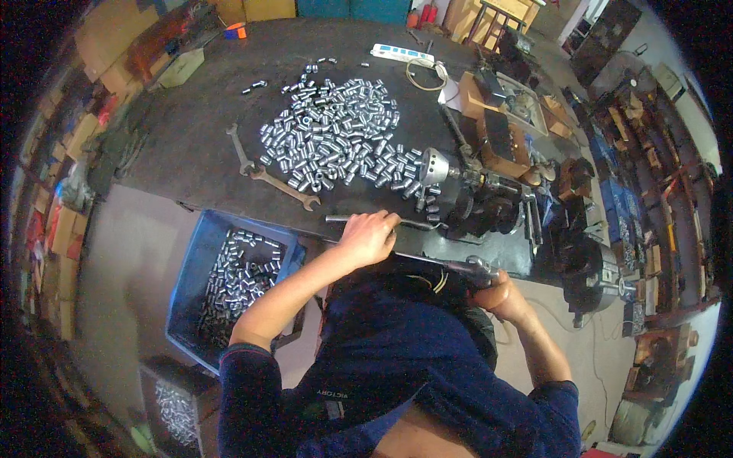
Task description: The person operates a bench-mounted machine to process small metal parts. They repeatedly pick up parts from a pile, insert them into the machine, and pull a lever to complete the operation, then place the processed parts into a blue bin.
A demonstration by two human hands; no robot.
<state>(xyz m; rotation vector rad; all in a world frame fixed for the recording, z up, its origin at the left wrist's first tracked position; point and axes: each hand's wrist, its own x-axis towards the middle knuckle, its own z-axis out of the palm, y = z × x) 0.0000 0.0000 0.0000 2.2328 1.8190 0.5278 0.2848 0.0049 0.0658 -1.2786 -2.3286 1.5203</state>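
Note:
My left hand [370, 238] is closed around a metal bar [416, 222] at the bench's near edge. The bar's left end sticks out past my knuckles, and its right end reaches toward the machine fixture [489, 202] with a round silver head. Lower and to the right, my right hand [495, 294] is wrapped around a grey metal tool [477, 269]; its exact kind cannot be made out. A thin straight edge or rod runs left from it. Beyond my left hand lies a large heap of short shiny metal sleeves [336, 133], spreading right up to the fixture.
Two open-ended wrenches [286, 189] lie left of the heap. A blue bin [187, 305] of metal parts stands by the bench at left, with another container [175, 412] below. A white power strip [402, 53] and wooden boxes [502, 143] sit farther back. Shelves line both sides.

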